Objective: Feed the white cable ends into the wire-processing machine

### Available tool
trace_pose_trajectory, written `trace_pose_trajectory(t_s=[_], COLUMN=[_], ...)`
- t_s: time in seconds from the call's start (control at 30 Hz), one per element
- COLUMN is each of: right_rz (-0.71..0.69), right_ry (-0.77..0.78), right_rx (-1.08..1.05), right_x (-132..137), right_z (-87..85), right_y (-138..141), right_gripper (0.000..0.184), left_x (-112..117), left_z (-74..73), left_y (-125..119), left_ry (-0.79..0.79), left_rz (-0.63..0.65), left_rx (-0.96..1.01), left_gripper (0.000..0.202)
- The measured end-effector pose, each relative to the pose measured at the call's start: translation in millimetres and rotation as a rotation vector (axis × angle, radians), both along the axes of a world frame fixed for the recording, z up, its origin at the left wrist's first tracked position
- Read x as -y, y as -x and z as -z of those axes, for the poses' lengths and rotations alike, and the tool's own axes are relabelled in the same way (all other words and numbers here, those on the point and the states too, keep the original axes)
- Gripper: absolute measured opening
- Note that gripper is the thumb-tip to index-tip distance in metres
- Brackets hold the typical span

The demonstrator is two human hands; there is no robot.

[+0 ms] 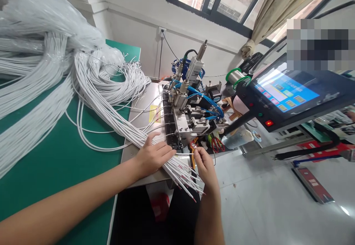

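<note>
Thick swags of white plastic-coated wire cover the left of a green-topped bench, where one long, loose bundle of white wires slants down and to the right toward the person seated at the work. The left forearm reaches in from the lower left, and the left hand lies across that bundle, one finger raised and the others stretched to the right; how firmly they grip cannot be told. Beyond its fingertips stands a silver-and-black metal machine with blue air tubes, with thin white wires leading into the black row along its left side. At the machine's near end, a single white wire spans the gap between the hands, its long axis almost level from left to right, just in front of small black blocks; the left fingertips are nearer to the blocks. The right hand, its forearm rising from the bottom edge, pinches the wire's right end between thumb and forefinger, above and beside the bundle's fanned, reddish-tipped ends. Farther right, a black-framed screen with a lit blue display tilts over the floor.
</note>
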State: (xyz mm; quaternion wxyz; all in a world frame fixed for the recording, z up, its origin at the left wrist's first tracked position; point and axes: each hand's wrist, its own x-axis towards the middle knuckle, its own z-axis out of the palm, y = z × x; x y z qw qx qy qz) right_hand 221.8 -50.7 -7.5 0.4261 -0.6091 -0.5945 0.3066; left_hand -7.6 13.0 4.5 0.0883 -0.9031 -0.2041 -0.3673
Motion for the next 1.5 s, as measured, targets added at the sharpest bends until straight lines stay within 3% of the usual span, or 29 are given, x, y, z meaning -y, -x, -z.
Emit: trace_pose_trajectory(t_s=[0.13, 0.23, 0.33, 0.4, 0.47, 0.57, 1.07, 1.2, 1.33, 1.5], right_rz=[0.055, 0.123, 0.437, 0.569, 0.572, 0.593, 0.727, 0.732, 0.654, 0.613], right_ry=[-0.014, -0.046, -0.109, -0.083, 0.108, 0.162, 0.238, 0.247, 0.222, 0.176], right_rx=[-0.127, -0.095, 0.142, 0.454, 0.754, 0.817, 0.872, 0.833, 0.771, 0.698], right_x=[-7, -13, -26, -39, -53, -70, -101, -108, -102, -80], right_z=[4.1, 9.7, 21.1, 31.6, 42.6, 55.8, 70.8, 71.3, 69.0, 66.1], right_y=[4, -13, -50, -77, -96, -108, -106, -109, -124, -147], right_gripper=[0.028, 0.036, 0.037, 0.037, 0.038, 0.050, 0.038, 0.043, 0.048, 0.035], left_x=[-1, -1, -2, -2, -3, -3, -1, -1, -1, -1], left_z=[1.3, 1.8, 3.5, 5.2, 6.3, 6.2, 7.1, 7.0, 7.3, 6.0], left_y=[0, 0, 0, 0, -1, -1, -3, -3, -3, -3], left_ry=[0.002, 0.005, 0.018, 0.014, 0.008, 0.026, 0.061, 0.068, 0.083, 0.096], left_rz=[0.006, -0.006, -0.018, -0.010, 0.002, 0.001, 0.009, 0.015, 0.030, 0.041], left_rx=[-0.006, -0.016, -0.026, -0.019, -0.007, -0.002, 0.044, 0.052, 0.065, 0.068], left_gripper=[0.031, 0.031, 0.031, 0.032, 0.033, 0.033, 0.037, 0.039, 0.039, 0.040])
